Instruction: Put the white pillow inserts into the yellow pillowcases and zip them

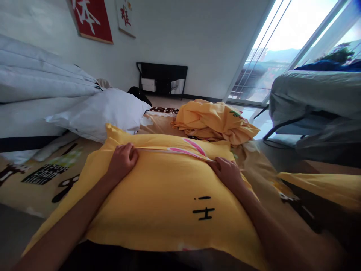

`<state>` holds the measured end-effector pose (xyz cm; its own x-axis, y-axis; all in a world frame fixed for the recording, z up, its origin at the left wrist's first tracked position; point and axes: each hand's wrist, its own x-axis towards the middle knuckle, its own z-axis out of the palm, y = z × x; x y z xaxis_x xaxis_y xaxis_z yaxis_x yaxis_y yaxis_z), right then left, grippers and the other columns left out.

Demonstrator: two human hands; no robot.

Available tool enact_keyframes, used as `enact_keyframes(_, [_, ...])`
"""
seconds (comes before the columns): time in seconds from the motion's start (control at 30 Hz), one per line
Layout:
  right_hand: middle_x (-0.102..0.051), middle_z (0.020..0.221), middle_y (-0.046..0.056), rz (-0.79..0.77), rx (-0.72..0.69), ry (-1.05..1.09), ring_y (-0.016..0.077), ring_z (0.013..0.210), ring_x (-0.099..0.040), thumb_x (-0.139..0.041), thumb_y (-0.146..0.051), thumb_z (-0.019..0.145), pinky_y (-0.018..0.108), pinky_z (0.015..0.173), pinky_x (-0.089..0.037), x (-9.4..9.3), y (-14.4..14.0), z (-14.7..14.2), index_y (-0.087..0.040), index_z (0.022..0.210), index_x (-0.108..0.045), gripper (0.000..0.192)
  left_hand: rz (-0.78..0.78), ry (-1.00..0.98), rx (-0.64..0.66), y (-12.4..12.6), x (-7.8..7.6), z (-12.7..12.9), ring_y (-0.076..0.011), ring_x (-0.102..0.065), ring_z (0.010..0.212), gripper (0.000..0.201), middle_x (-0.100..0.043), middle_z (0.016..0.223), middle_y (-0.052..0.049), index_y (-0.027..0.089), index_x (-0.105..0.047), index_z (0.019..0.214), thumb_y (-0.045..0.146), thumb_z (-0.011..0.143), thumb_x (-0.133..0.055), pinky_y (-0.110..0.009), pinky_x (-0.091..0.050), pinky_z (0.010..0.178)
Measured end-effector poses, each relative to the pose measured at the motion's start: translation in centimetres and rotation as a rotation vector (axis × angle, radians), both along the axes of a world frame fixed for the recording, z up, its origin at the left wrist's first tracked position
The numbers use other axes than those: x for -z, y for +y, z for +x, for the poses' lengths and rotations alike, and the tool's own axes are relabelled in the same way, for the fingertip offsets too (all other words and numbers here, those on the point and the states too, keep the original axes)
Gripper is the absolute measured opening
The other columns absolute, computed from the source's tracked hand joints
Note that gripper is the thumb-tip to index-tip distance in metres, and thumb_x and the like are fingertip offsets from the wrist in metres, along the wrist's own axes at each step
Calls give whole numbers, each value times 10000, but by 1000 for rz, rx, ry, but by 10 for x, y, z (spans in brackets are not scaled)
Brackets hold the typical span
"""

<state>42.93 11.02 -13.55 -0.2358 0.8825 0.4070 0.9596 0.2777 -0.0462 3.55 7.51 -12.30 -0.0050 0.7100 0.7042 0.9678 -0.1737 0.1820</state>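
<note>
A plump yellow pillowcase lies in front of me, with black "Hi" lettering and pink leaf-like shapes printed on it. Across its upper part runs a long seam or opening edge, pale along much of its length. My left hand is closed on this edge at the left, thumb and fingers pinched together. At the right end my right hand grips the same edge with curled fingers. The stretch of edge between both hands looks fairly taut. Whatever fills the pillowcase is hidden.
White pillow and stacked white bedding lie to the left. Crumpled yellow cloth sits beyond the pillowcase on a patterned bed sheet. A black shelf stands by the wall; a covered, metal-legged piece of furniture is at right.
</note>
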Motion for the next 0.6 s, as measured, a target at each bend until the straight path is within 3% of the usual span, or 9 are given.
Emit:
enact_keyframes(0.07, [-620, 759, 61, 58, 28, 36, 182, 732, -547, -377, -541, 944, 296, 713, -356, 18, 3, -5, -190, 751, -567, 443, 36, 17, 17, 4, 15, -1, -259, -598, 863, 132, -646, 850, -92, 193, -540, 891, 280, 842, -454, -416, -461, 864])
enact_keyframes(0.13, [-602, 786, 76, 190, 30, 63, 210, 797, -536, -432, -538, 923, 320, 762, -376, 24, 2, -5, -189, 769, -583, 410, 101, 50, 21, 6, 19, -2, -265, -591, 921, 185, -647, 914, -100, 181, -550, 1001, 257, 863, -453, -445, -428, 929])
enact_keyframes(0.23, [-605, 895, 107, 373, 7, 57, 241, 912, -531, -483, -507, 909, 363, 853, -384, 14, -3, 3, -187, 817, -628, 364, 156, 79, 49, 3, 16, -2, -255, -580, 925, 220, -640, 928, -100, 173, -542, 1078, 235, 896, -436, -439, -409, 939])
enact_keyframes(0.3, [-615, 1005, 129, 410, -4, 77, 258, 992, -539, -487, -501, 905, 394, 908, -376, 6, -7, 13, -178, 905, -652, 363, 175, 76, 65, 1, 14, -3, -247, -575, 922, 224, -641, 931, -100, 169, -542, 1094, 233, 909, -433, -425, -408, 931])
enact_keyframes(0.43, [-633, 1045, 123, 236, -29, 300, 239, 930, -591, -476, -569, 868, 390, 859, -426, 5, -5, 43, -164, 1080, -634, 484, 204, 63, 89, -1, 17, -6, -229, -584, 912, 225, -654, 924, -84, 174, -562, 1097, 231, 920, -435, -406, -407, 936])
enact_keyframes(0.53, [-656, 993, 116, 3, 31, 468, 223, 819, -608, -486, -649, 795, 354, 738, -450, 13, -2, 60, -167, 1021, -664, 561, 232, 48, 108, -1, 19, -7, -218, -596, 896, 220, -661, 917, -75, 179, -578, 1087, 239, 923, -445, -391, -413, 925])
enact_keyframes(0.6, [-662, 997, 124, -67, 54, 497, 221, 805, -611, -480, -652, 771, 342, 703, -445, 17, -2, 64, -166, 990, -680, 569, 246, 35, 112, -1, 18, -5, -221, -596, 900, 234, -658, 913, -81, 170, -582, 1098, 247, 924, -446, -389, -416, 915])
